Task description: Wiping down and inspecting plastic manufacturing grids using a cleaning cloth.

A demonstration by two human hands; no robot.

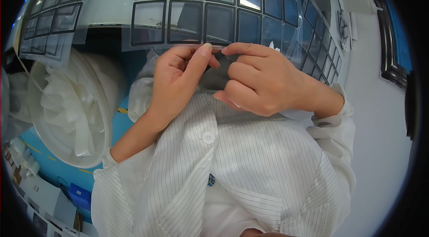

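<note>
Along the near edge of a clear plastic sheet (127,40) with dark-framed rectangular panels, both my hands meet close together. My left hand (176,71) is closed, its thumb and forefinger pinching at that edge. My right hand (263,78) comes in from the right with one fingertip at the edge beside the left thumb, and its other fingers are curled. A small clear sliver shows by the right fingertip. Whether the right fingers grip it is hidden.
A white bin (105,121) holding crumpled whitish film (67,103) stands at the left. More panelled sheets lie at the upper left (67,18) and the right (319,36). A blue box (80,197) sits lower left on the blue floor (53,165). A white wall (371,138) borders the right.
</note>
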